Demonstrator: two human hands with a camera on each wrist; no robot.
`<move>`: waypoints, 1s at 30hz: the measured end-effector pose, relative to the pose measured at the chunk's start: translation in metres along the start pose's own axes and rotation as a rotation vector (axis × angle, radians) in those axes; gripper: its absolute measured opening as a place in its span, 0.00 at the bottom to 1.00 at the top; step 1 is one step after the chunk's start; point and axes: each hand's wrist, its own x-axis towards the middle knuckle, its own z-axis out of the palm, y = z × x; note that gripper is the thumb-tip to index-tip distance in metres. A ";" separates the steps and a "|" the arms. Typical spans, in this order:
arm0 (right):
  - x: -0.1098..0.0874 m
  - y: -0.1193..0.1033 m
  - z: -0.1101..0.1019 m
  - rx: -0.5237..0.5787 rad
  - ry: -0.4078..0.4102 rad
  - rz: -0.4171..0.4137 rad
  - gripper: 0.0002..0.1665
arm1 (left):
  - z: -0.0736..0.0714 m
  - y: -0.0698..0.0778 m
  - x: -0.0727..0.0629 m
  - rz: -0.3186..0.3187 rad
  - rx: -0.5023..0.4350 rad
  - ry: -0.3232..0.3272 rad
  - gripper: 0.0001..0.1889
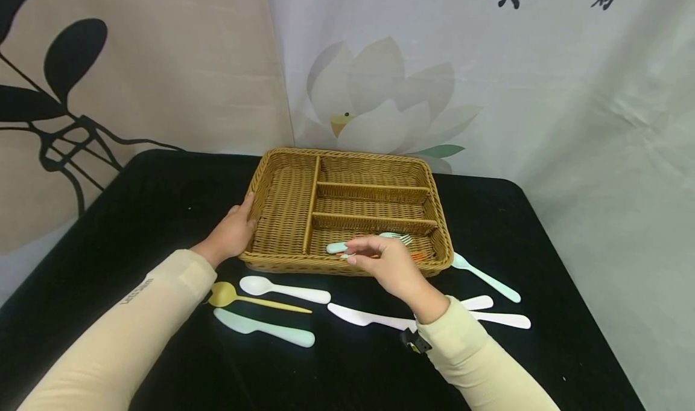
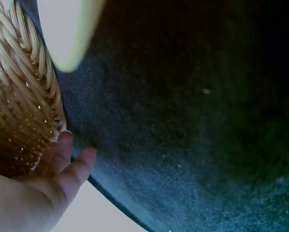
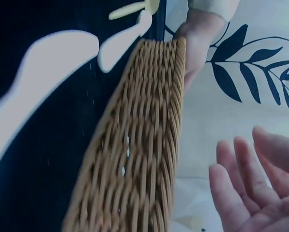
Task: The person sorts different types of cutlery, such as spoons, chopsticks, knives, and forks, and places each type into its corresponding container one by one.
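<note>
A brown woven basket [image 1: 347, 265] with several compartments stands on the black-covered table. My left hand [image 1: 230, 233] touches its left side near the rim; in the left wrist view, the fingers [image 2: 81, 166] lie against the outer wall. Above the front right compartment is my right hand [image 1: 388, 263], its fingers loosely bent. Nothing is held in that hand [image 3: 258, 186] in the right wrist view. Below it in the compartment lie a mint fork [image 1: 336, 248], partly hidden by the fingers, and orange cutlery [image 1: 419, 256], mostly covered by the hand.
In front of the basket lie a white spoon [image 1: 293, 291], a yellow spoon [image 1: 222, 294], a mint knife [image 1: 266, 328] and a white knife [image 1: 353, 315]. White handles [image 1: 505, 320] show beyond the right sleeve. A mint spoon [image 1: 496, 285] lies by the basket's right corner. A printed curtain [image 1: 570, 97] hangs behind.
</note>
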 end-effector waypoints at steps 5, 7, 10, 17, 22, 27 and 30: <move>-0.003 -0.001 0.014 0.010 -0.042 0.014 0.13 | 0.000 -0.001 0.000 0.002 0.005 0.002 0.32; -0.004 -0.001 0.020 0.013 -0.058 0.019 0.12 | 0.000 -0.002 0.000 0.004 0.009 0.003 0.32; -0.004 0.000 0.028 0.031 -0.091 0.031 0.13 | -0.001 -0.002 0.000 0.008 0.008 0.004 0.32; -0.003 0.002 0.045 -0.009 -0.151 0.028 0.13 | -0.001 -0.001 0.000 0.012 -0.002 0.003 0.32; -0.001 0.003 0.054 -0.050 -0.175 -0.001 0.12 | 0.000 -0.001 -0.001 0.011 0.000 0.003 0.32; 0.001 0.004 0.062 -0.075 -0.225 -0.005 0.13 | 0.000 -0.001 -0.001 0.013 -0.003 0.005 0.32; 0.003 0.005 0.066 -0.084 -0.252 -0.003 0.14 | 0.000 -0.001 -0.001 0.015 -0.006 0.005 0.32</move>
